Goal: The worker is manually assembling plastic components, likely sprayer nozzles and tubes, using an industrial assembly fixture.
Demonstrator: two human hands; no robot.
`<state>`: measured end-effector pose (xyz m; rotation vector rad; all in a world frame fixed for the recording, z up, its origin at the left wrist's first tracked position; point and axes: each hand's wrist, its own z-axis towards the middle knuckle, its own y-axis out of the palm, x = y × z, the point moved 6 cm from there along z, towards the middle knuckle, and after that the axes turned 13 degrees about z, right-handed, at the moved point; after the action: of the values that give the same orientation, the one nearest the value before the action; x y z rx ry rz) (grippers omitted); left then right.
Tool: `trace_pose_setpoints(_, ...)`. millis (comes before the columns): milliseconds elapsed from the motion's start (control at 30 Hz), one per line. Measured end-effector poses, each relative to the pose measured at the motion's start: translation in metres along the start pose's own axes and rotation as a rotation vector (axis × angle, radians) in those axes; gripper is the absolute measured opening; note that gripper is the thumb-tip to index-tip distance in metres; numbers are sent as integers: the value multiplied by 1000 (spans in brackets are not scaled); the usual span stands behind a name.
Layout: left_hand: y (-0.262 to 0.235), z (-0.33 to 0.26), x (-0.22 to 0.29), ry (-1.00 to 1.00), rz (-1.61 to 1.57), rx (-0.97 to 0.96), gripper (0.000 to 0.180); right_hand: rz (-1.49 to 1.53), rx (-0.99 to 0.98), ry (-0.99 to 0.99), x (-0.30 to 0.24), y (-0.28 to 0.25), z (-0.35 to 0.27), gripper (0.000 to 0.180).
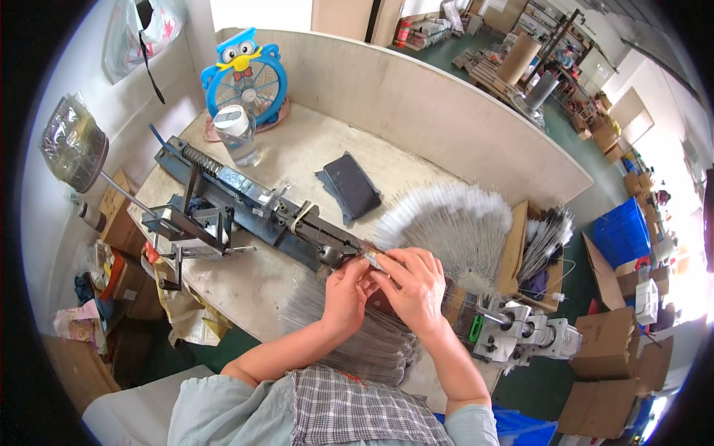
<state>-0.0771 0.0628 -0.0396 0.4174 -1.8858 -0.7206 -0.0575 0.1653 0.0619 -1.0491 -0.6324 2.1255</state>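
My left hand point(346, 294) and my right hand point(413, 288) meet at the near end of a long dark metal bench machine point(256, 202). The fingers of both are pinched together around something small and pale that I cannot make out. Just beyond my right hand fans a big pile of thin wires with fluffy white ends point(446, 217). Beneath my forearms and hands lies a thick bundle of thin grey wires point(361, 343). A round dark knob point(330, 256) on the machine sits beside my left fingertips.
A dark phone point(351, 186), a lidded clear jar point(236, 135) and a blue cartoon fan point(247, 82) stand or lie farther back. To the right are a carton of wires point(515, 256) and a silver clamp-like device point(524, 336). A curved partition point(439, 100) borders the table.
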Motion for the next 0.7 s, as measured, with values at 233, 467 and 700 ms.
trace_pose_setpoints(233,8,0,3,-11,54,4,7,-4,35,-2,4,0,1,30)
trace_pose_setpoints(467,5,-4,7,-8,35,-11,33,-67,15,58,-3,-18,-1,26)
trace_pose_setpoints(700,6,-15,9,-51,88,-34,64,-51,-52,97,1,-20,-19,12)
